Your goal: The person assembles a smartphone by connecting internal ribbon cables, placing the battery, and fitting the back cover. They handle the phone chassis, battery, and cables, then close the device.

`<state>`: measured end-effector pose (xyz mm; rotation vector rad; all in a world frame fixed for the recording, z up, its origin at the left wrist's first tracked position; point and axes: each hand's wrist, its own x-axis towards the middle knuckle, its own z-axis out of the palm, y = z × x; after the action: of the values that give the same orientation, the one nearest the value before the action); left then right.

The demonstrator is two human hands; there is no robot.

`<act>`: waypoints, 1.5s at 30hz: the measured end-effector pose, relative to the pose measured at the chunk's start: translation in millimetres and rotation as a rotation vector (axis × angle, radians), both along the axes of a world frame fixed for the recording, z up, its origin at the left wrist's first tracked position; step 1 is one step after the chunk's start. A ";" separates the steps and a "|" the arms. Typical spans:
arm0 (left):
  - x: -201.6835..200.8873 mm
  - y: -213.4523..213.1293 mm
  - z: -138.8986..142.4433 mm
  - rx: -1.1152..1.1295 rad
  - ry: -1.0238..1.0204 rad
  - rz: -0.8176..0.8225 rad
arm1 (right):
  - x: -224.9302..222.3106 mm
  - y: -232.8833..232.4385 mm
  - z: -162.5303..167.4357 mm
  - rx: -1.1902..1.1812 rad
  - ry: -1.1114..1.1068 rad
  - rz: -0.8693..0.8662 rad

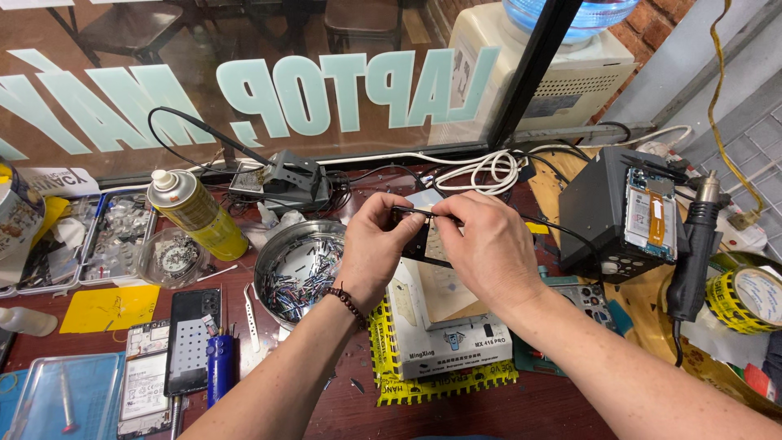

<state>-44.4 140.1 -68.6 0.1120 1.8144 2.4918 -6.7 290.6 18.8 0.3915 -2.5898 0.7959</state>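
Observation:
Both hands hold a dark phone frame (pixel 417 244) above a white box-shaped machine (pixel 444 326) on the workbench. My left hand (pixel 376 244) grips the frame's left side, thumb on top. My right hand (pixel 481 244) pinches its upper edge with thumb and forefinger; whether it holds a small tool I cannot tell. A beaded bracelet (pixel 349 303) circles my left wrist. The frame's lower half is hidden behind my hands.
A round metal bowl of small parts (pixel 297 265) sits left of the hands, a yellow spray can (pixel 199 213) beyond it. Opened phones (pixel 191 338), tweezers (pixel 250 318) and parts trays (pixel 114 236) lie at left. A black hot-air station (pixel 619 216), its handpiece (pixel 692 253) and yellow tape (pixel 745 297) stand right.

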 end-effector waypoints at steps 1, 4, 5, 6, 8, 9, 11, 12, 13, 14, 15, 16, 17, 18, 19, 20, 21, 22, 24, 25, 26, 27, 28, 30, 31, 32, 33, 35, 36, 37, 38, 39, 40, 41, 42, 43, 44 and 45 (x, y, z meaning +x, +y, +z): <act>0.7 1.2 1.8 0.015 0.026 0.011 | -0.2 1.9 -0.2 0.002 0.031 0.024; 0.1 2.3 8.0 -0.110 -0.094 0.040 | -5.1 9.7 -1.7 -0.011 -0.134 0.018; -1.5 2.0 10.2 -0.155 -0.173 0.037 | -7.1 12.3 -3.2 0.018 -0.194 -0.006; -4.3 2.0 12.4 -0.199 -0.251 0.034 | -9.8 15.0 -5.0 0.047 -0.253 -0.031; -8.6 3.4 14.6 -0.236 -0.383 0.015 | -13.7 20.6 -10.6 0.063 -0.387 -0.076; -10.9 4.0 14.9 -0.229 -0.435 0.003 | -16.3 23.3 -14.0 0.048 -0.459 -0.093; -15.1 5.8 13.5 -0.207 -0.497 -0.013 | -20.9 29.4 -21.3 0.021 -0.536 -0.109; -16.7 5.9 12.1 -0.194 -0.510 -0.017 | -22.3 32.5 -25.2 0.008 -0.545 -0.107; -18.1 6.0 10.1 -0.179 -0.523 -0.021 | -23.4 36.0 -28.9 -0.004 -0.554 -0.106; -19.1 5.1 7.8 -0.130 -0.549 -0.033 | -24.1 39.2 -32.4 -0.026 -0.586 -0.111; -20.2 3.1 5.6 -0.083 -0.574 -0.044 | -24.7 41.4 -36.0 -0.049 -0.618 -0.114; -20.8 1.7 3.3 -0.035 -0.598 -0.055 | -24.4 43.6 -39.2 -0.072 -0.650 -0.118; -20.8 1.0 0.9 -0.030 -0.602 -0.067 | -23.8 45.6 -42.1 -0.089 -0.675 -0.134; -20.2 0.1 -1.3 -0.027 -0.605 -0.078 | -22.7 46.8 -44.9 -0.108 -0.700 -0.150; -19.7 -0.6 -3.4 -0.024 -0.609 -0.089 | -22.0 47.7 -47.5 -0.128 -0.725 -0.165; -18.8 0.4 -5.2 -0.022 -0.611 -0.084 | -21.2 49.4 -49.6 -0.112 -0.725 -0.168; -17.6 1.9 -6.9 -0.020 -0.614 -0.081 | -20.3 51.3 -51.7 -0.096 -0.726 -0.173; -16.5 3.7 -8.4 -0.020 -0.618 -0.078 | -19.3 53.4 -54.2 -0.081 -0.728 -0.179; -15.7 8.1 -10.5 -0.020 -0.626 -0.070 | -20.5 58.2 -60.1 -0.104 -0.690 -0.145; -16.0 10.5 -11.1 -0.021 -0.629 -0.068 | -21.4 63.1 -63.0 -0.116 -0.670 -0.129; -16.7 12.9 -11.5 -0.035 -0.632 -0.068 | -22.5 70.7 -65.5 -0.137 -0.622 -0.133; -18.2 14.9 -11.5 -0.048 -0.634 -0.068 | -25.2 80.2 -67.4 -0.156 -0.572 -0.138; -19.7 18.0 -11.2 -0.061 -0.637 -0.070 | -28.0 92.2 -68.8 -0.175 -0.522 -0.144; -24.5 25.0 -9.5 -0.033 -0.625 -0.090 | -35.4 127.2 -67.3 -0.137 -0.435 -0.364; -27.7 27.9 -8.0 -0.021 -0.617 -0.099 | -38.9 149.1 -65.0 -0.166 -0.357 -0.399; -31.0 31.5 -5.8 -0.032 -0.608 -0.116 | -39.9 175.2 -61.1 -0.195 -0.279 -0.435; -34.2 36.1 -3.6 -0.042 -0.599 -0.136 | -38.3 202.1 -57.7 -0.066 -0.187 -0.540; -39.2 46.4 0.5 -0.053 -0.584 -0.170 | -36.2 250.0 -54.7 0.102 -0.143 -0.703; -41.3 52.6 2.7 -0.053 -0.575 -0.189 | -36.0 270.3 -54.8 0.141 -0.190 -0.770; -42.9 58.3 4.8 -0.053 -0.568 -0.203 | -37.8 286.2 -56.7 0.178 -0.240 -0.831; -44.3 62.5 6.6 -0.051 -0.572 -0.209 | -43.3 297.3 -60.0 0.192 -0.337 -0.856; -46.0 65.5 8.1 -0.051 -0.576 -0.211 | -51.1 305.4 -63.4 0.202 -0.435 -0.878; -46.7 67.7 9.9 -0.050 -0.578 -0.211 | -56.4 311.7 -65.3 0.212 -0.530 -0.896; -47.4 69.5 11.2 -0.050 -0.577 -0.212 | -60.1 316.8 -66.4 0.230 -0.558 -0.884; -47.3 70.2 12.1 -0.049 -0.578 -0.210 | -62.6 319.8 -67.6 0.249 -0.587 -0.870; -47.2 69.8 12.9 -0.049 -0.579 -0.207 | -65.3 321.0 -68.2 0.268 -0.616 -0.852; -46.6 68.7 13.7 -0.053 -0.589 -0.208 | -68.0 321.6 -67.2 0.269 -0.629 -0.851; -46.3 67.2 14.6 -0.055 -0.596 -0.210 | -70.9 322.2 -65.3 0.271 -0.637 -0.850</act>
<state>-90.6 207.3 -54.0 -0.3803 1.5213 2.0317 -77.6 612.8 -46.4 -0.9991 -2.9925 0.2695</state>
